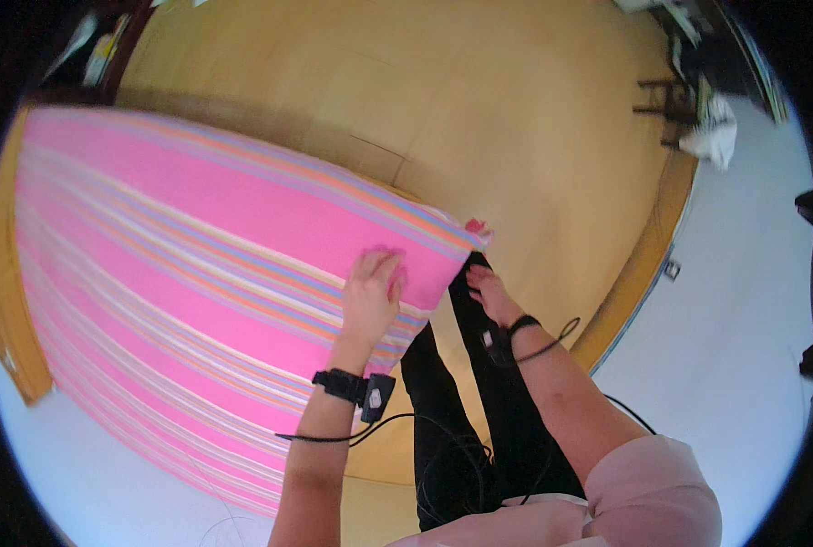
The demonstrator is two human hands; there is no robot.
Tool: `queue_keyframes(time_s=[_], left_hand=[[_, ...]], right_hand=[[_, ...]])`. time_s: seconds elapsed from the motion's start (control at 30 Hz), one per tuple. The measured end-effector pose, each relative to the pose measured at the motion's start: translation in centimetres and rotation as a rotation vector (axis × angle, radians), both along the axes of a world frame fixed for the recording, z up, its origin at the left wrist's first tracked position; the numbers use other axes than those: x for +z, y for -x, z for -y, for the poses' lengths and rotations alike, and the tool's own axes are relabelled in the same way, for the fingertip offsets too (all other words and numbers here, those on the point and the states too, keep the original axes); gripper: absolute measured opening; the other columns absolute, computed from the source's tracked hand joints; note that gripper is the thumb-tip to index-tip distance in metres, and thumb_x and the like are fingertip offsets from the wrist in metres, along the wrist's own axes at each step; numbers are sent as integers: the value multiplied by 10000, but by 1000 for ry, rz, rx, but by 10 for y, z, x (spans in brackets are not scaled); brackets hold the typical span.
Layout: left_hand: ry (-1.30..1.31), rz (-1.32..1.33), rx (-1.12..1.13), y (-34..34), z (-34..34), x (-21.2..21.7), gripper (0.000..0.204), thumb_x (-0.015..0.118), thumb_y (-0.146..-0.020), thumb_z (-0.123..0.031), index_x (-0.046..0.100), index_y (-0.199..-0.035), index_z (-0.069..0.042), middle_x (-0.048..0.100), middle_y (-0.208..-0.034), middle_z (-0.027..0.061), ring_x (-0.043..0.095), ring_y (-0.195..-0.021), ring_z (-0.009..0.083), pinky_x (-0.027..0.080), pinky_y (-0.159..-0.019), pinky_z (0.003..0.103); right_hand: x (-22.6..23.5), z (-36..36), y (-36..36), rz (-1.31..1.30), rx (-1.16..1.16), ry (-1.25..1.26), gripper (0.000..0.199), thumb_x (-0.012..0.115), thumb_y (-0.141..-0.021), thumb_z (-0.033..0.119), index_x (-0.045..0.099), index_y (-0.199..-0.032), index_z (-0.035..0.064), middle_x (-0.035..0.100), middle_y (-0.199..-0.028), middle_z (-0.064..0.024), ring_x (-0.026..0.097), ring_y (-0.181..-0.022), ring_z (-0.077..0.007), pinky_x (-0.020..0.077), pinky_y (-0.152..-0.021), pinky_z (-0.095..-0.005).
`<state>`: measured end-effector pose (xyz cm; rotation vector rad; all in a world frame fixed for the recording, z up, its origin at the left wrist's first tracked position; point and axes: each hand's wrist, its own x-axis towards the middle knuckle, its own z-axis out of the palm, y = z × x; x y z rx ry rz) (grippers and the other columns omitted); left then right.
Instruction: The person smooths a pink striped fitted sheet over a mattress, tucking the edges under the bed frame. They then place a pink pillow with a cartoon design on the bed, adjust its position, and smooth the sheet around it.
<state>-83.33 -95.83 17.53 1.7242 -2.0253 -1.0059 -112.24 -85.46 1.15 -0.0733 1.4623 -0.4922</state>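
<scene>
Pink striped bedsheet (270,214): spread over wooden bed (4,301), left to centre of frame. Left hand (370,290): on sheet, fingers loosely curled; from here, cannot tell whether fabric is pinched. Right hand (491,294): beside sheet corner (473,242), right of centre, fingers bent; grip unclear. Material looks light, soft, limp; grasp by edges near corner

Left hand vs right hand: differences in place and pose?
The left hand is over the pink striped sheet; the right hand is just outside its edge, in front of the black trousers. In the picture, the left hand's fingers point up and slightly right; the right hand's point up-left. Both are bare.
</scene>
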Motion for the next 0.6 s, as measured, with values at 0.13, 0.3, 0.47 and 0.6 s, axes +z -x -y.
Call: queue_keyframes(time_s=[0.13, 0.3, 0.47, 0.6], left_hand=[[77, 34, -228, 24, 38, 28, 363, 702, -832, -119, 678, -1188, -52, 640, -1188, 143, 556, -1187, 358, 446, -1021, 478], [108, 157, -443, 49, 56, 30, 345, 693, -869, -197, 679, -1197, -89, 661, -1185, 130, 571, -1187, 338, 402, -1038, 515], [-143, 282, -581, 44, 42, 18, 354, 561, -967, -400, 723, -1134, -132, 712, -1072, 126, 636, -1093, 326, 436, -987, 496], [-297, 477, -669, 32, 40, 17, 480, 458, -1013, -473, 741, -1066, -89, 717, -1033, 164, 645, -1038, 373, 465, -951, 482]], right_hand=[[-2, -6, -28, 139, -244, -47, 515, 543, -999, 180, 390, -1487, 120, 514, -1461, -55, 493, -1287, -236, 368, -1095, -458], [-5, -7, -64, 338, -599, -51, 433, 604, -994, 197, 467, -1404, 172, 565, -1360, -10, 514, -1234, -189, 380, -1068, -439], [6, -21, -107, 617, -684, 91, 225, 632, -981, 176, 579, -1200, 174, 646, -1135, -12, 596, -1054, -184, 472, -905, -384], [19, -30, -139, 673, -785, 189, 218, 618, -988, 159, 604, -1199, 109, 689, -1086, -64, 651, -980, -228, 527, -879, -393]])
